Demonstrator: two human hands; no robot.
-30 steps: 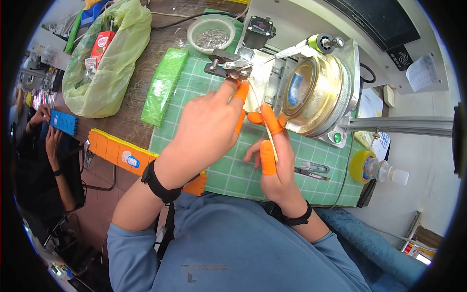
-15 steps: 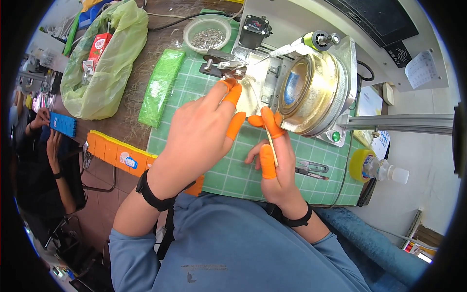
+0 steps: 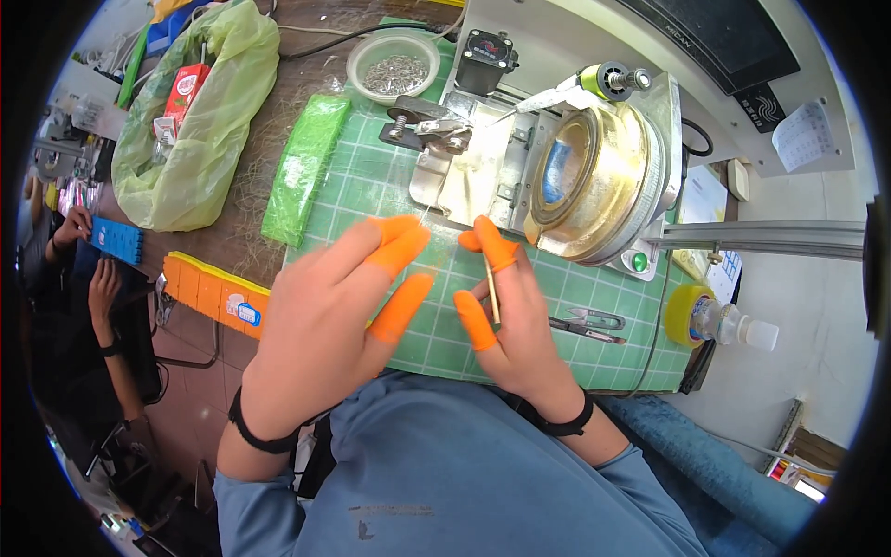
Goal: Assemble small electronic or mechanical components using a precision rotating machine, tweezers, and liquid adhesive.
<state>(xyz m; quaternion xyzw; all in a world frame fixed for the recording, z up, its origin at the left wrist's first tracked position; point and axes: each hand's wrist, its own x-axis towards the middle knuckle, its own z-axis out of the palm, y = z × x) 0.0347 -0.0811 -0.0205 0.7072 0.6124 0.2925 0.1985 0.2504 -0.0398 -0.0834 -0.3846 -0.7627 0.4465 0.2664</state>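
Orange finger cots cover fingertips on both hands. My left hand [image 3: 325, 320], blurred a little, hovers over the green gridded cutting mat [image 3: 434, 339], fingers bent. A tiny thin glint shows at its fingertips; I cannot make out what it is. My right hand [image 3: 520, 330] grips a slim tan stick [image 3: 493, 290] among its fingers, in front of the machine. Just beyond both hands lies a metal plate [image 3: 475, 181] with a small clamp mechanism [image 3: 445, 130]. Right of the plate stands a round brass-coloured bowl feeder [image 3: 603, 186].
Thread snips [image 3: 594, 320] lie right of my right hand. A tub of small metal parts [image 3: 394, 70], a green wrapped packet [image 3: 306, 172], a yellow plastic bag [image 3: 200, 121] and an orange strip [image 3: 215, 292] sit leftward. A tape roll and bottle [image 3: 724, 320] stand right. Another person works far left.
My left hand has drawn back from the clamp toward me and left. My right hand has shifted slightly left, its thumb lower, and the stick now points more upright with less of it showing.
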